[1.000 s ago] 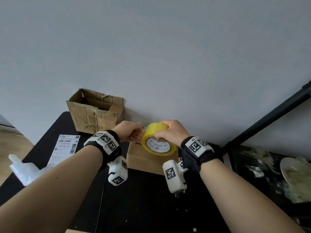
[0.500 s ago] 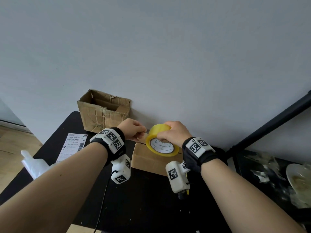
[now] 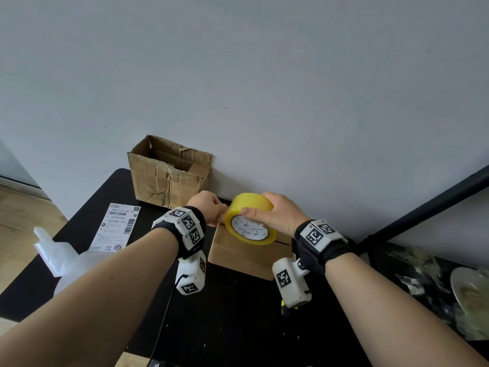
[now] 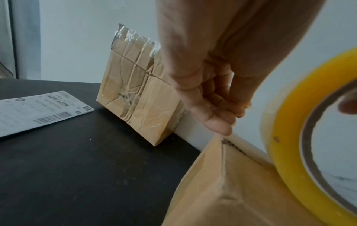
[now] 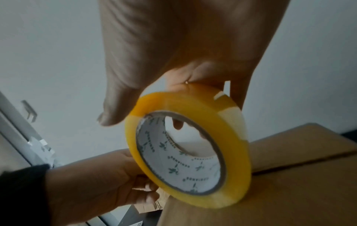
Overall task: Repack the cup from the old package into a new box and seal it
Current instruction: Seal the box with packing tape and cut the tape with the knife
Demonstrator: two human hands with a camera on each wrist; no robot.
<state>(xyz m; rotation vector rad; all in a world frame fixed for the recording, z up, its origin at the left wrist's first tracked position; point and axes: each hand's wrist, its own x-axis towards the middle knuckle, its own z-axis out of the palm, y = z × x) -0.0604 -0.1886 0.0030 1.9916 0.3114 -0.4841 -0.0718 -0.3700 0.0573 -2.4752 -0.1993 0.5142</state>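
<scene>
The closed new box [image 3: 246, 254] stands on the black table [image 3: 238, 327] by the wall. A yellow tape roll [image 3: 250, 221] stands on edge on the box's top. My right hand [image 3: 277, 213] grips the roll from above, a fingertip showing inside the core in the right wrist view, where the tape roll [image 5: 183, 97] leans on the new box [image 5: 289, 183]. My left hand [image 3: 209, 210] is just left of the roll, its fingers [image 4: 218, 107] curled and pinching the tape's free end at the corner of the new box [image 4: 231, 191]. The cup is not in view.
The crumpled old box [image 3: 169, 176] stands open at the back left against the wall. A shipping label [image 3: 116, 226] and a clear plastic bag [image 3: 60, 255] lie to the left. On the right are a slanted black bar [image 3: 423, 207] and a dirty plate [image 3: 471, 290].
The head view has shifted a little, so the scene sits further right. Both hands keep their hold, with the roll still over the new box.
</scene>
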